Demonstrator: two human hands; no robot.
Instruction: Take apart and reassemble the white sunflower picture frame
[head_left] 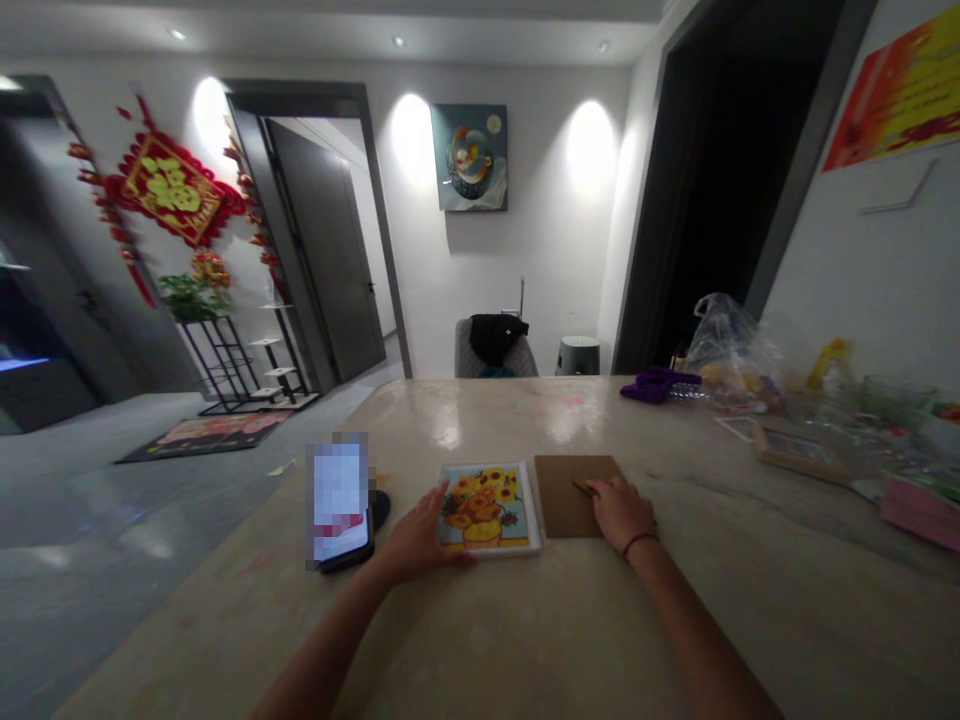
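A small white-framed picture of sunflowers (489, 505) lies flat on the beige table (675, 620) in front of me. My left hand (417, 540) rests on its left edge, fingers spread over the frame's corner. To the right of the picture lies a brown cardboard backing board (564, 488). My right hand (621, 512) lies flat on that board's right half, fingers stretched out, a dark band on the wrist.
A phone (341, 510) stands propped at the left of my left hand. At the table's far right are a clear plastic bag (731, 350), a purple cloth (656, 385), another wooden-framed picture (799, 452) and pink items (922, 510). A chair (495, 348) stands beyond the table's far end.
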